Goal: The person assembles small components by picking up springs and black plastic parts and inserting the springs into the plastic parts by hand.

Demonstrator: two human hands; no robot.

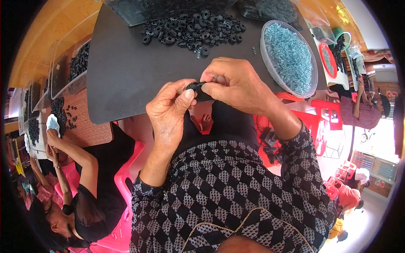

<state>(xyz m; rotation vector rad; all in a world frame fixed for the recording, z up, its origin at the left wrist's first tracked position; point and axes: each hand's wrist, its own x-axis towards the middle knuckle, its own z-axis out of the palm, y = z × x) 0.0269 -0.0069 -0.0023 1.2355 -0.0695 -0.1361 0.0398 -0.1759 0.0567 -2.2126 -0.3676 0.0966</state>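
A small black plastic part (195, 87) is pinched between my two hands, over the table's near edge. My left hand (167, 110) grips it from the left, thumb and fingertips closed on it. My right hand (241, 83) closes on its right side, fingers bent and thumb pressed in; the fingertips partly hide the piece. Beyond my hands lies a loose pile of similar black plastic parts (190, 30). A small coil spring (198, 53) rests at the pile's front, and another loose spring (254, 50) lies farther right. A round clear tub (264, 59) full of bluish metal springs stands right of my right hand.
A clear bin (126, 12) and a dark bag (270, 10) sit at the far edge of the dark table (116, 80). To the left, a co-worker (80, 198) sits on a pink chair (125, 189) near more parts. Red chairs (310, 122) stand at right.
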